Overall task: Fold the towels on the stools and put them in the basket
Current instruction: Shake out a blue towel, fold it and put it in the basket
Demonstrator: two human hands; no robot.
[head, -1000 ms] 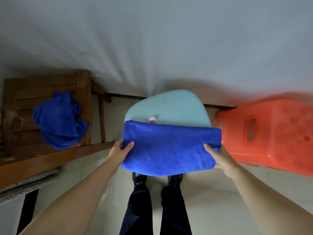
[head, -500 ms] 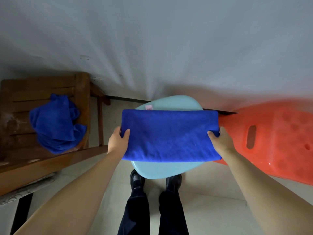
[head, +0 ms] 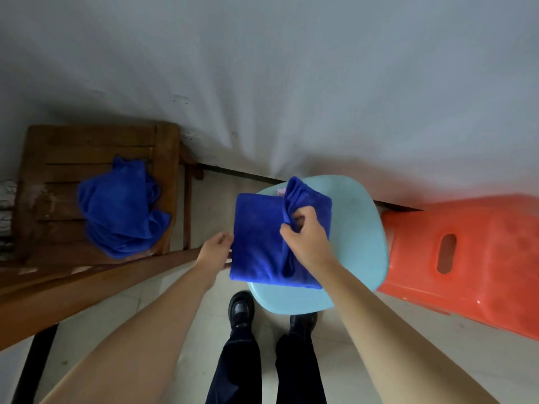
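A blue towel [head: 258, 237] lies partly folded on the light blue stool [head: 361, 237] in front of me. My right hand [head: 306, 239] grips the towel's right end and holds it over the middle of the cloth. My left hand [head: 215, 252] holds the towel's left edge near the stool's rim. A second blue towel [head: 116, 208] lies crumpled on the wooden stool [head: 96, 141] at the left. No basket shows in this view.
An orange plastic stool [head: 472, 258] with a slot handle stands right of the blue one. A grey wall [head: 262, 68] rises just behind the stools. A wooden rail [head: 73, 293] crosses the lower left. My shoes [head: 240, 309] stand on the tiled floor below.
The right hand has carried the towel's right end leftward over the middle, halving its width. The left hand stays at the left edge. The view has shifted right.
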